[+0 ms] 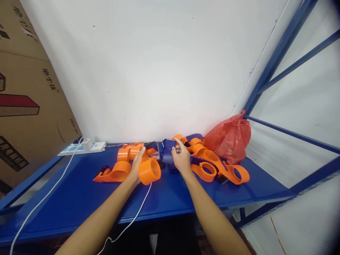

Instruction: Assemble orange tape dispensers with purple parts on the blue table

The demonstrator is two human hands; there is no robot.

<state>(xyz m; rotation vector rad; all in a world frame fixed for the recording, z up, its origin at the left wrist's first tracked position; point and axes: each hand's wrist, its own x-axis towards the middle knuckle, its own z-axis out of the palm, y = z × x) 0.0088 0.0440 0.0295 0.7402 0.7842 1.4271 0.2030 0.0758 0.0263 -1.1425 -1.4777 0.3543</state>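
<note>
Left of red bag [230,138], left hand [136,166] grips orange dispenser [146,173]; right hand [182,156], nearer red bag, pinches blue piece [168,152]. Loose pinch could drop blue piece; careless swing of right hand could scatter heaped dispensers [221,167] beside red bag.

two hands [182,157], several overlapping orange dispensers [146,173], one red bag [228,139], one power strip [97,146], one table [79,193]

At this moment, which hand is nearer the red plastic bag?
Right. The right hand is left of the red plastic bag, apart from it; the left hand is farther left.
</note>
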